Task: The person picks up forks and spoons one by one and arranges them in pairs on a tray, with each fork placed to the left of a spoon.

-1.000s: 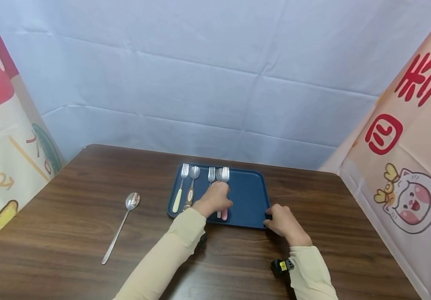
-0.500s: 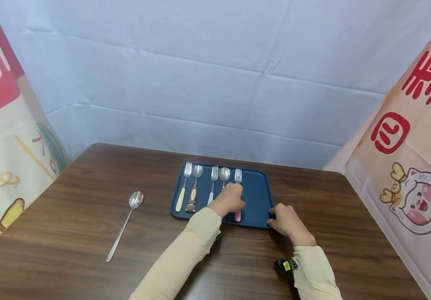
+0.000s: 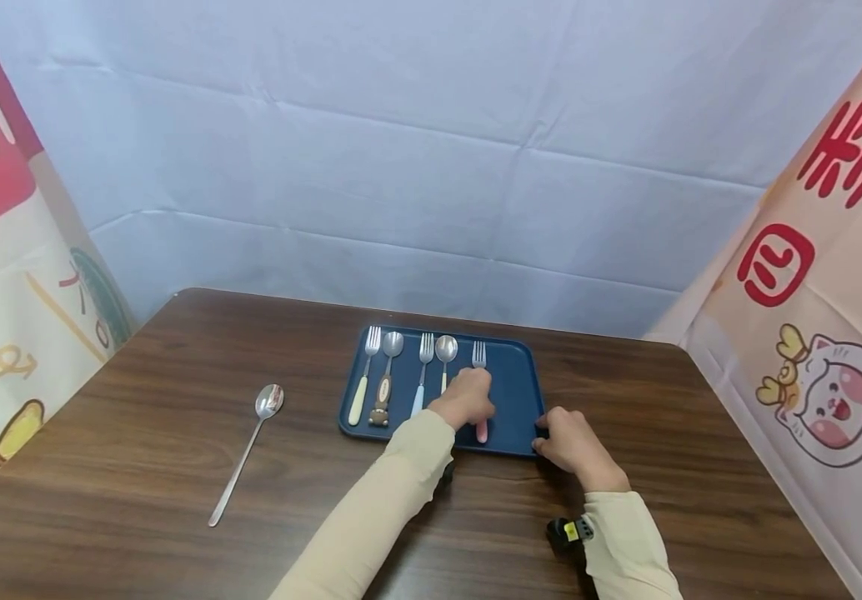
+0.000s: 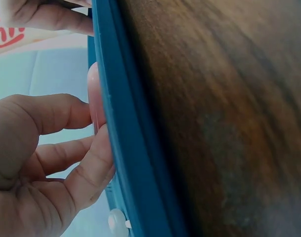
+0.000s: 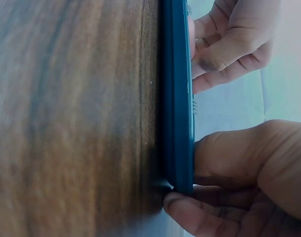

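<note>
My left hand [image 3: 467, 397] pinches a pink-handled fork [image 3: 482, 431] on the right half of the blue tray [image 3: 513, 392]. In the left wrist view, thumb and fingers meet at the pink handle [image 4: 95, 94], close over the tray rim. My right hand [image 3: 569, 442] grips the tray's right edge by the near corner; the right wrist view shows the thumb over the rim [image 5: 182, 148] and a finger around the corner. Left of the pink fork lie a spoon [image 3: 446, 348] partly hidden by my hand, a blue-handled fork [image 3: 419, 392], a brown bear-handled spoon [image 3: 383, 390] and a cream-handled fork [image 3: 360, 392].
A long metal spoon [image 3: 254, 442] lies on the brown wooden table [image 3: 138, 467], left of the tray. Pale cloth [image 3: 401, 167] hangs behind the table, and printed sheets hang at both sides.
My left hand has moved right along the tray with the pink fork, away from the spoon it overlapped. My right hand stays at the tray's edge.
</note>
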Demonstrator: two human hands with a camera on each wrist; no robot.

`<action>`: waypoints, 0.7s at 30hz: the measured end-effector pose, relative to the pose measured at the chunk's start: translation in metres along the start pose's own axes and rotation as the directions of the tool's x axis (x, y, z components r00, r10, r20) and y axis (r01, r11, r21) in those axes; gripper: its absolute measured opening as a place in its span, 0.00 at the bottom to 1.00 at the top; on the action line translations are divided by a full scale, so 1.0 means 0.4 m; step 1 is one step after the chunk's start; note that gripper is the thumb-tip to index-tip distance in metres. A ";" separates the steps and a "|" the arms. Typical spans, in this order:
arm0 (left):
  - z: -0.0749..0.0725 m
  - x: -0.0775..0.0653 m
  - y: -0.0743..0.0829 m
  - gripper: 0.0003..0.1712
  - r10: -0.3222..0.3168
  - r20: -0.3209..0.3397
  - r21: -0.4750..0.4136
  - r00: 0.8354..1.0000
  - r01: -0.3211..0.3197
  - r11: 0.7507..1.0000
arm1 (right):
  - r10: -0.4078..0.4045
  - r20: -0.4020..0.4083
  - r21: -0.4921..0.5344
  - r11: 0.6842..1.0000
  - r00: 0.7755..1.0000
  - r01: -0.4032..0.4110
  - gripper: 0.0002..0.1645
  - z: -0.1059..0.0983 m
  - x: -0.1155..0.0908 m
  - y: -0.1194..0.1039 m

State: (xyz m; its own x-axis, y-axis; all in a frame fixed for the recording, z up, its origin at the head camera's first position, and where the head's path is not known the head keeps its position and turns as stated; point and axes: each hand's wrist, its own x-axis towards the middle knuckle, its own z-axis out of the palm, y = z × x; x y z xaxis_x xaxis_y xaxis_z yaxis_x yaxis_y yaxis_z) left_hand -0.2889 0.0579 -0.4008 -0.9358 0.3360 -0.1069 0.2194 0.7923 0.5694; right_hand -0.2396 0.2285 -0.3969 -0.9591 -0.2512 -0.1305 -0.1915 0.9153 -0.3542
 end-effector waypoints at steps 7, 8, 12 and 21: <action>0.003 0.008 -0.001 0.02 0.008 -0.020 0.028 1.000 -0.008 1.000 | 0.005 0.006 -0.004 1.000 1.000 -0.005 0.19 -0.002 0.002 -0.003; 0.004 0.009 0.000 0.02 0.009 -0.020 0.031 1.000 -0.009 0.999 | 0.007 0.007 -0.005 1.000 1.000 -0.007 0.19 -0.002 0.002 -0.003; 0.005 0.012 0.003 0.04 0.010 -0.013 0.055 1.000 -0.009 0.998 | 0.005 0.003 -0.006 1.000 1.000 -0.005 0.19 0.000 0.003 -0.003; 0.007 0.010 0.005 0.11 0.012 0.011 0.079 1.000 -0.013 0.997 | 0.005 0.000 -0.004 1.000 1.000 -0.005 0.19 0.000 0.002 -0.002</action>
State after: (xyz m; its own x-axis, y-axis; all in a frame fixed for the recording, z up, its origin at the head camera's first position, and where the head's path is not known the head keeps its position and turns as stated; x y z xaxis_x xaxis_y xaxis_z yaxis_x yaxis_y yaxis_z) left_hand -0.2916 0.0622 -0.4023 -0.9301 0.3508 -0.1087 0.2525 0.8257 0.5045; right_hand -0.2402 0.2275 -0.3966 -0.9602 -0.2463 -0.1320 -0.1873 0.9179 -0.3498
